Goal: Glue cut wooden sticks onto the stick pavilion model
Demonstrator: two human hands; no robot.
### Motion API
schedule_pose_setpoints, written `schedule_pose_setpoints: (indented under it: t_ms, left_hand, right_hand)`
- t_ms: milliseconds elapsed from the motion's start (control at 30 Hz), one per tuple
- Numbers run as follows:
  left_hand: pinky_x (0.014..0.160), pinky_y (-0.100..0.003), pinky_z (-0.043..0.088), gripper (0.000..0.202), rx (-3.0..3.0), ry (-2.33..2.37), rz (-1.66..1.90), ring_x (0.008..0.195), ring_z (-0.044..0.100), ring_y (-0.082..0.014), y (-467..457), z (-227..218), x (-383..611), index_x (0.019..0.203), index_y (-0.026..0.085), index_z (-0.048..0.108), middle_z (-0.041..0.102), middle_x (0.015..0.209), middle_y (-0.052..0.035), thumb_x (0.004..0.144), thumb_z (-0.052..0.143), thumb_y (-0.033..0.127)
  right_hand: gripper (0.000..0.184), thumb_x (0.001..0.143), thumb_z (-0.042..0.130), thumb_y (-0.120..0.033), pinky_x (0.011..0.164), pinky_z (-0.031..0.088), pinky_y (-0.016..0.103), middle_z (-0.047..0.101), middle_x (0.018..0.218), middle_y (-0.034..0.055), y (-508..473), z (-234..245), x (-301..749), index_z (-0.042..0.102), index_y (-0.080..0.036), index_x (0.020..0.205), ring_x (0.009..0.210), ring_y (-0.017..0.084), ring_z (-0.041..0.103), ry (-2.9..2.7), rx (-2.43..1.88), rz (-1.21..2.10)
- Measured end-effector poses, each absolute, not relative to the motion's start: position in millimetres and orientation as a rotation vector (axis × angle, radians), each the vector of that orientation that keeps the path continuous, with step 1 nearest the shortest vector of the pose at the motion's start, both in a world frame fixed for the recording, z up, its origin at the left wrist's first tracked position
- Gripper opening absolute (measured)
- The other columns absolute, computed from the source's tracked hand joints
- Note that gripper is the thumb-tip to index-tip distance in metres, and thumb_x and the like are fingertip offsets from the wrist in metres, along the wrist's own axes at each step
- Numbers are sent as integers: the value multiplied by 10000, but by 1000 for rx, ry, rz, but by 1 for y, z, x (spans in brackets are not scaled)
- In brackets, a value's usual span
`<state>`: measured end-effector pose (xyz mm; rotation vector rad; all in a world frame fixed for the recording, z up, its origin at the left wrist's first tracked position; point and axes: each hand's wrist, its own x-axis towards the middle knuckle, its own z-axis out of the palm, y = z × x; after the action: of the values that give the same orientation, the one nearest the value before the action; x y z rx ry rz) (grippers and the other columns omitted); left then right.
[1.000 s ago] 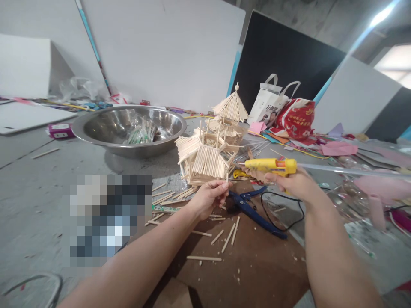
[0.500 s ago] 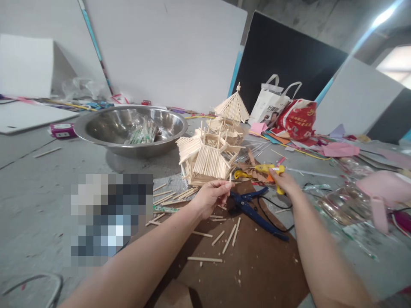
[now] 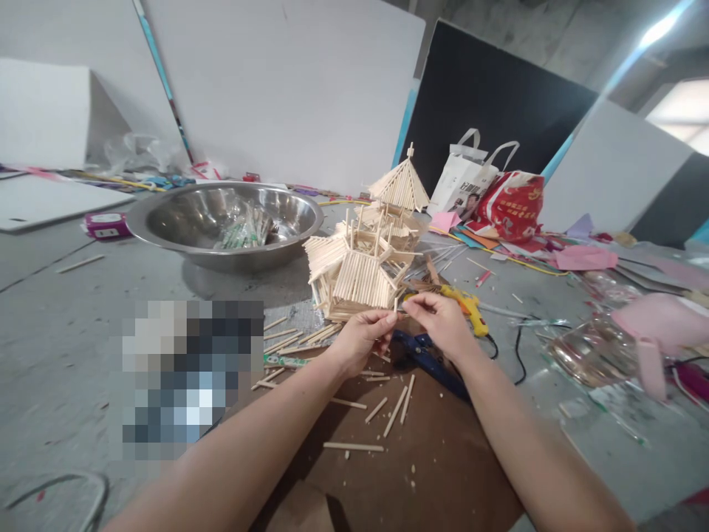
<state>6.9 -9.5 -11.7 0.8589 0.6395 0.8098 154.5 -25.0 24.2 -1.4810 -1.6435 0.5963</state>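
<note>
A model pagoda [image 3: 370, 247] built of thin wooden sticks stands on the grey floor in front of me. My left hand [image 3: 362, 338] is closed in a pinch on a short wooden stick [image 3: 395, 304], held upright just below the model's front right corner. My right hand [image 3: 440, 319] has come in beside it, fingertips pinched at the same stick. A yellow hot glue gun [image 3: 468, 305] lies on the floor just right of my right hand. Blue-handled cutters [image 3: 429, 356] lie under my hands on a brown board [image 3: 421, 451].
A large steel bowl [image 3: 182, 236] with wrapped sticks sits at the left. Loose cut sticks [image 3: 388, 406] litter the brown board. Bags [image 3: 498, 196], coloured paper and clear plastic [image 3: 587, 347] crowd the right. White and black boards lean behind. A blurred patch covers the lower left.
My right hand lowered the glue gun to the floor, let go of it, and moved left to the stick in my left hand. My left hand barely moved.
</note>
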Motion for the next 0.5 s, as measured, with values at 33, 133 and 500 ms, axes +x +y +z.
schedule_pose_setpoints:
  t_ms: [33, 133, 500]
  left_hand:
    - [355, -164, 257, 250, 869, 642, 818, 354, 373, -30, -9, -12, 7, 676, 136, 585, 438, 441, 55, 585, 654, 358]
    - [356, -164, 268, 243, 889, 633, 850, 353, 368, -32, -9, -12, 7, 651, 133, 567, 439, 433, 54, 587, 654, 350]
    - [347, -161, 244, 247, 906, 646, 897, 346, 363, -33, -7, -12, 8, 595, 125, 526, 432, 412, 49, 589, 653, 337]
  right_hand:
    - [256, 674, 524, -405, 511, 385, 223, 600, 629, 3, -27, 23, 145, 606, -165, 707, 532, 108, 504, -1605, -1432, 710]
    - [230, 647, 555, -377, 442, 346, 201, 570, 590, -23, -27, 19, 133, 594, -158, 706, 454, 74, 443, -1439, -1353, 943]
    - [177, 598, 599, -314, 458, 347, 202, 563, 540, -28, -16, 21, 135, 600, -145, 652, 463, 76, 447, -1410, -1392, 851]
